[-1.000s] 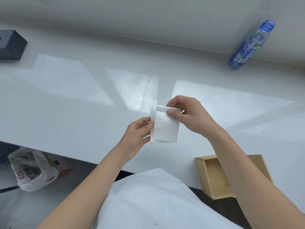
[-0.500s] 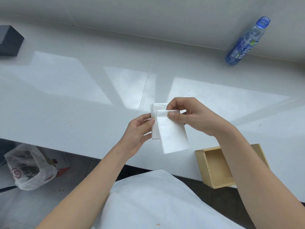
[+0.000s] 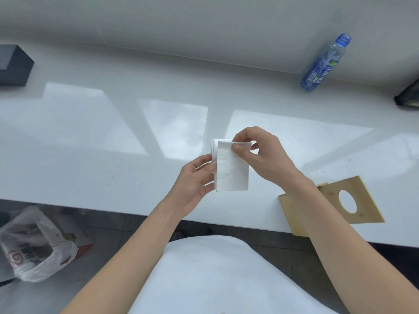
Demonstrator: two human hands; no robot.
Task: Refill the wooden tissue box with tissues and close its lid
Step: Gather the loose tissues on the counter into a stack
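Note:
A small stack of folded white tissues [image 3: 231,168] is held upright above the white counter [image 3: 113,177]. My left hand [image 3: 195,184] grips the stack's left edge. My right hand [image 3: 263,155] pinches the top of the front tissue between thumb and fingers. The light wooden tissue box [image 3: 291,214] sits at the counter's front edge on the right, partly hidden by my right forearm. A wooden lid panel with a round hole [image 3: 367,205] shows there; I cannot tell whether it lies on the box or beside it.
A blue plastic bottle [image 3: 322,66] lies by the back wall at the right. A dark box [image 3: 13,64] stands at the far left, and a dark object [image 3: 408,96] pokes in at the right edge. On the floor to the left sits a white plastic bag [image 3: 34,250].
The front tissue, pulled out and tilted to the right half a second ago, now hangs straight against the stack. The wooden panel with the hole has come into view.

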